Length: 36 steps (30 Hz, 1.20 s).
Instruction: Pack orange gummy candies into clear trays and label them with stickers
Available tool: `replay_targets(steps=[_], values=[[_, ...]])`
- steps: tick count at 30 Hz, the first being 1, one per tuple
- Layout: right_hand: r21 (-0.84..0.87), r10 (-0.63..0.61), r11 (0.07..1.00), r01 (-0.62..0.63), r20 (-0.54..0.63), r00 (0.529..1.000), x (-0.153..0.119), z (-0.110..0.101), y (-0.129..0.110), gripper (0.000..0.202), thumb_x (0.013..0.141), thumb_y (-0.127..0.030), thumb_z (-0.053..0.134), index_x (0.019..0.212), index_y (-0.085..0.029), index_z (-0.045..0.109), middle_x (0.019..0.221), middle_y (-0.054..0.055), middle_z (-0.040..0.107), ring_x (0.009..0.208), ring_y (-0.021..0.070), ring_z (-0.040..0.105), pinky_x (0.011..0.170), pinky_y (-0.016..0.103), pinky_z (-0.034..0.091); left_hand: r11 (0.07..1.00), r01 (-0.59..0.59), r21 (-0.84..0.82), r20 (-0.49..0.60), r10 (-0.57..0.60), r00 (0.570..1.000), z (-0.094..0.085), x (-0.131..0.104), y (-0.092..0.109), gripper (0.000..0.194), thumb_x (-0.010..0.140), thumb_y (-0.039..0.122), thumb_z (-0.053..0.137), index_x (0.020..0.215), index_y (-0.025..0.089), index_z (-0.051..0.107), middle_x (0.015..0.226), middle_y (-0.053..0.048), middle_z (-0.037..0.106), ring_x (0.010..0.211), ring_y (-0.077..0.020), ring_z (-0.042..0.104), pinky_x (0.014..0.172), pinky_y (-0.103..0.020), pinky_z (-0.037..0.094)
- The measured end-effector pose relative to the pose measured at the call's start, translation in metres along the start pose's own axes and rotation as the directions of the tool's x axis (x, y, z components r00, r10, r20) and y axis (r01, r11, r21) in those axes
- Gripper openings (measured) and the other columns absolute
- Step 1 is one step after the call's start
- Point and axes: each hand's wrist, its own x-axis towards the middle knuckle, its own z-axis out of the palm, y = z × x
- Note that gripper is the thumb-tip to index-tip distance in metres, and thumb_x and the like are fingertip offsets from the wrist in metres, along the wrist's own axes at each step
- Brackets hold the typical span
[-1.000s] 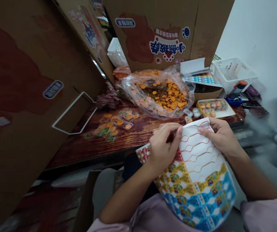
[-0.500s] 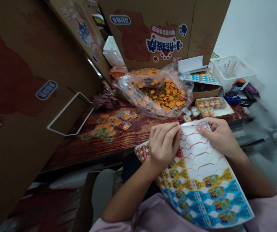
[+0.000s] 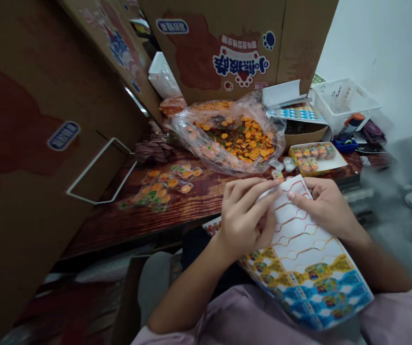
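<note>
I log the printed sheet (image 3: pixel 295 227) as white above — crossed by wavy red and yellow outlines — and banded yellow, then blue, below. Bagged discs (image 3: pixel 254 139): orange. Table (image 3: pixel 198 201): red-brown, dark-streaked. Carton (image 3: pixel 301 43): brown, with navy lettering edged white.

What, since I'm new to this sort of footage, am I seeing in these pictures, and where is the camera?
There is no machine: these are a person's bare hands, seen from a camera worn on their head, looking forward and down. The right hand holds a printed sheet, thumb on its front. The left hand is at the sheet's upper left edge; its fingertips are too blurred to show a grip. On the table lie small clear packs, an open plastic bag of orange pieces and a shallow box holding small round packs. Large cardboard boxes stand around.
</note>
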Motion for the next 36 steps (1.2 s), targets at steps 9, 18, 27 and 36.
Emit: replay_targets(steps=[9,18,27,36], values=[[-0.173,-0.211,0.959,0.223,0.082,0.974,-0.009,-0.002,0.0,0.03,0.096,-0.046,0.065,0.086,-0.019,0.072,0.08,0.002,0.07,0.076,0.0173,0.062,0.067,0.027,0.049,0.995,0.097,-0.022,0.112,-0.094,0.989,-0.014,0.022,0.012,0.017,0.094,0.016,0.067,0.109,0.02,0.073,0.107,-0.007,0.079,0.101,-0.023,0.067,0.088,-0.041,0.048],[-0.199,-0.372,0.89,0.409,0.199,0.907,-0.014,-0.004,-0.003,0.029,0.104,-0.037,0.054,0.083,-0.018,0.064,0.076,0.0,0.064,0.067,0.0113,0.054,0.062,0.023,0.042,0.958,0.212,-0.194,0.116,-0.192,0.975,-0.021,0.026,0.013,0.01,0.093,0.017,0.07,0.099,0.022,0.077,0.099,-0.004,0.079,0.09,-0.0181,0.068,0.082,-0.036,0.051],[-0.269,-0.395,0.865,0.424,0.159,0.905,-0.017,0.0,-0.004,0.034,0.104,-0.034,0.055,0.073,-0.019,0.057,0.074,0.0,0.064,0.065,0.0108,0.053,0.058,0.025,0.038,0.997,0.072,-0.001,0.059,-0.072,0.996,-0.019,0.021,0.016,0.011,0.09,0.016,0.073,0.098,0.024,0.075,0.099,-0.001,0.081,0.093,-0.0192,0.07,0.086,-0.039,0.048],[-0.28,-0.409,0.855,0.436,0.154,0.9,-0.018,0.001,-0.005,0.03,0.104,-0.033,0.056,0.077,-0.02,0.06,0.069,-0.002,0.061,0.066,0.0116,0.056,0.06,0.025,0.04,0.974,0.202,-0.101,0.068,-0.195,0.978,-0.021,0.024,0.019,0.009,0.09,0.016,0.073,0.09,0.024,0.076,0.095,-0.001,0.081,0.089,-0.0183,0.071,0.085,-0.039,0.052]])
